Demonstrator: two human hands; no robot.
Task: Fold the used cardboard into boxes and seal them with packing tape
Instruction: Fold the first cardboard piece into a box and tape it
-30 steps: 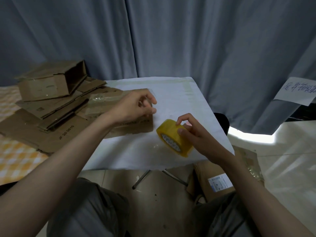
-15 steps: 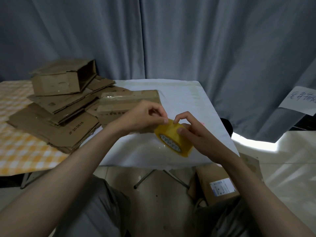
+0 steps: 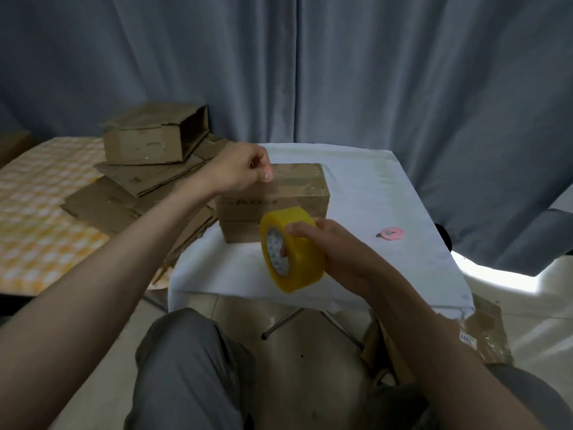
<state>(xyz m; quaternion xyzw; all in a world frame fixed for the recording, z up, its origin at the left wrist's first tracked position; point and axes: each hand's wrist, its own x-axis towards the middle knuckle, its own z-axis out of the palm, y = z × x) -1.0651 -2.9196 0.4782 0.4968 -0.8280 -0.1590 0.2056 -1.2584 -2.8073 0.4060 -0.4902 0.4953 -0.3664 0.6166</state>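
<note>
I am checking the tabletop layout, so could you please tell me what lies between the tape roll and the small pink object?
In the head view, only bare white tablecloth lies between the tape roll and the pink object, apart from the right hand gripping the roll.

One yellow tape roll point(image 3: 293, 249), two folded boxes point(image 3: 273, 201) point(image 3: 155, 135), one pink ring point(image 3: 391, 234), two hands point(image 3: 238, 172) point(image 3: 338, 252).

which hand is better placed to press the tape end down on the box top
Left. The left hand already sits at the closed box top's near-left end, fingers pinched there; the right hand is occupied gripping the yellow tape roll.
</note>
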